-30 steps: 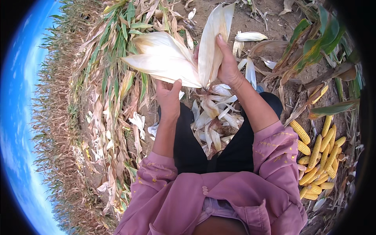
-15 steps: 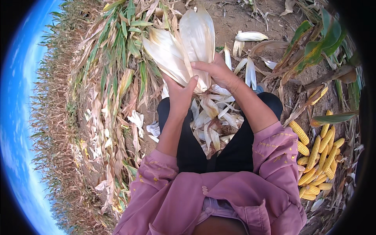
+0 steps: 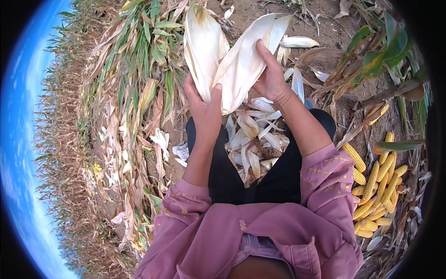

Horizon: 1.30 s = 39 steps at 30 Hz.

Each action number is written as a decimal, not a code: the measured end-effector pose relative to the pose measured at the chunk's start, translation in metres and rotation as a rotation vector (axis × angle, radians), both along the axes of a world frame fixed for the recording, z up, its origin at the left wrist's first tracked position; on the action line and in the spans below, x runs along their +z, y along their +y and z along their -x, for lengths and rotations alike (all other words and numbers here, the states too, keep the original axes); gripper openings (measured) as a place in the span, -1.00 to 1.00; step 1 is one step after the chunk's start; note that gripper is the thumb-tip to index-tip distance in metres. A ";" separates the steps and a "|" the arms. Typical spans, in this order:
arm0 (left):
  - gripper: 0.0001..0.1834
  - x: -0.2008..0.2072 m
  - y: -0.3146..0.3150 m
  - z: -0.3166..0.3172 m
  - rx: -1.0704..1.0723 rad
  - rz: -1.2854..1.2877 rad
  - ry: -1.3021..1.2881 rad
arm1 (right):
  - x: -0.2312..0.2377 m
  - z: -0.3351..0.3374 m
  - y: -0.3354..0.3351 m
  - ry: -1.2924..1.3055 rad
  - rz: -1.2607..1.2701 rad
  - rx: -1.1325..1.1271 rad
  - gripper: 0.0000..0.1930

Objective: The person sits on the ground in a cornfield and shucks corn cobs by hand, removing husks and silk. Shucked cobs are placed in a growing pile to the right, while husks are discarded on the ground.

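Pale, dry corn husks point(image 3: 246, 60) spread in a V between my hands, their sides meeting at a narrow base low between my wrists. My left hand point(image 3: 204, 109) closes round the lower left part, its thumb lying on the front. On the right edge, my right hand point(image 3: 272, 79) grips the husks, with the thumb up along the leaf and the other fingers hidden behind. No cob shows between the leaves. Loose husks point(image 3: 251, 153) are heaped on the ground between my black-clad legs.
Husked yellow corn cobs point(image 3: 378, 186) are piled at the right. An ear still in its husk point(image 3: 299, 42) rests on the soil beyond my right hand. Green and dry stalks point(image 3: 153, 51) lie along the left, and a leafy stalk point(image 3: 399, 88) crosses the far right.
The husks have swung to the right and spread wider. My right hand has shifted from their front middle to the right edge, while my left hand still holds the lower left.
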<state>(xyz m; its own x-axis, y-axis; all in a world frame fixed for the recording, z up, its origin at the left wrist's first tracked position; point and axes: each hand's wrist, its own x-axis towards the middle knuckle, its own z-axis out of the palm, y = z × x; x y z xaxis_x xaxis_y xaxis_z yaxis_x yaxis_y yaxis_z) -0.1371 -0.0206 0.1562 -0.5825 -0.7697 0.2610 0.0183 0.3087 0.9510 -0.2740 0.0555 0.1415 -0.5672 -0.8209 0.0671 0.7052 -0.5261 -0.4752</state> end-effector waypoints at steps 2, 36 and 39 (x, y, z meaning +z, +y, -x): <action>-0.38 0.001 0.000 -0.001 -0.006 -0.031 0.011 | 0.006 -0.003 0.001 -0.001 -0.023 -0.036 -0.50; -0.56 -0.022 -0.029 -0.009 -0.107 -0.724 0.239 | -0.026 -0.010 -0.022 0.564 -0.419 0.026 -0.53; -0.56 -0.026 -0.038 -0.007 -0.013 -0.685 0.260 | -0.029 -0.009 -0.020 0.662 -0.356 0.107 -0.46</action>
